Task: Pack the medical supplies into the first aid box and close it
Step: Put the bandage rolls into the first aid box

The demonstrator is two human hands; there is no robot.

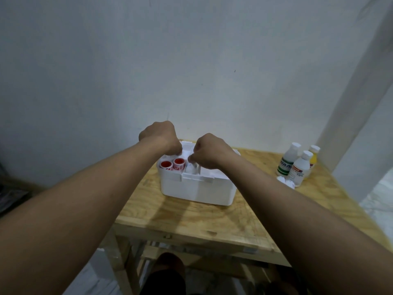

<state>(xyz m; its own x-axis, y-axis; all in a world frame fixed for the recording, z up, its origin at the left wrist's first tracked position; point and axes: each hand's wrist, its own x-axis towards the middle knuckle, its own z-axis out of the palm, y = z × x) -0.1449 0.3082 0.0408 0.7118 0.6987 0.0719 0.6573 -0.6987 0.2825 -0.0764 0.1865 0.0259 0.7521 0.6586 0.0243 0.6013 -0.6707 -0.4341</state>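
A white first aid box [197,188] stands open on the wooden table [191,218]. Two red-and-white tape rolls [172,163] stand in its left compartment. Something white [191,167] lies in the middle compartment. My left hand [159,135] hovers over the box's back left with fingers curled down into it. My right hand [209,152] is curled over the middle, fingertips pinching the white item at the rim. What my left fingers hold is hidden.
Three bottles stand at the table's right: a green-labelled white one [288,159], a red-labelled "70%" one [301,169] and a yellow one [313,157]. White cotton balls [286,181] lie in front of them. A wall rises behind; my foot shows below the table.
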